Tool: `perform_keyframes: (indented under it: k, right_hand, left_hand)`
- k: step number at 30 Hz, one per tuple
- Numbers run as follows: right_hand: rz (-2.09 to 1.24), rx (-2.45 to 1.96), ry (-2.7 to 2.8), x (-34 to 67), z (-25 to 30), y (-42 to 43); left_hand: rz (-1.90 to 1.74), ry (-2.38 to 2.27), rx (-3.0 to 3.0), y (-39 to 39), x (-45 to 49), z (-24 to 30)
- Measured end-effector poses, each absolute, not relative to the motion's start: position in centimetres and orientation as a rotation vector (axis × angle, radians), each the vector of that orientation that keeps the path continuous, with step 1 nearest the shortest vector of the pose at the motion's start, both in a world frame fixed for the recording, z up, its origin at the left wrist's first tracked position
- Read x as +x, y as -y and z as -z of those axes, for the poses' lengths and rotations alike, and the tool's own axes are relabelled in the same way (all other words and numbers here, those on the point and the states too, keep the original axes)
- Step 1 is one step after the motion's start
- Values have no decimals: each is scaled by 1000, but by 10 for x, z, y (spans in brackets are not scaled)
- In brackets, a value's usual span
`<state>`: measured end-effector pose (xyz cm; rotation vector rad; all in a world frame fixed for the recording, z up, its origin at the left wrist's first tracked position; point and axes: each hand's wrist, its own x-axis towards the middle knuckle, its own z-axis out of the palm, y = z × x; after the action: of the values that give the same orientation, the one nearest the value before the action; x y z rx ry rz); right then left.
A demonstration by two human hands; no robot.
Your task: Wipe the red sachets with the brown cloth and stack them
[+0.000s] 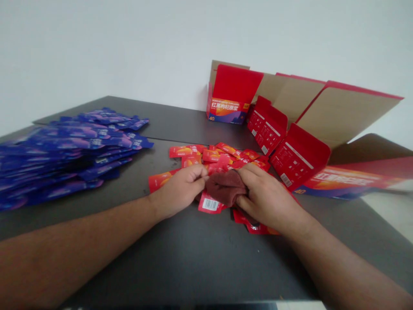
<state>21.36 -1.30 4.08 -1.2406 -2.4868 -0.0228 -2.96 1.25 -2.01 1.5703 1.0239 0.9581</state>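
My left hand (179, 189) is closed, pinching a red sachet (210, 203) with a white barcode label at its lower end. My right hand (267, 196) is closed on a dark red cloth (226, 186) that lies over that sachet. Both hands meet above a loose heap of red sachets (219, 154) on the dark table (193, 254). More red sachets stick out under my right hand.
A large pile of blue-purple sachets (67, 148) covers the table's left side. An assembled red box (229, 101) stands at the back by the white wall. Opened flat red cartons (300, 157) with brown cardboard insides spread along the right.
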Motion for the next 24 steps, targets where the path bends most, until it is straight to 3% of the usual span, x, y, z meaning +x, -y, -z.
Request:
perform_keyframes:
  k: [24]
  right_hand:
    - [-28,-1287,2514,212,-43,16]
  left_hand:
    - [-956,-1070,1643,-12,-32,17]
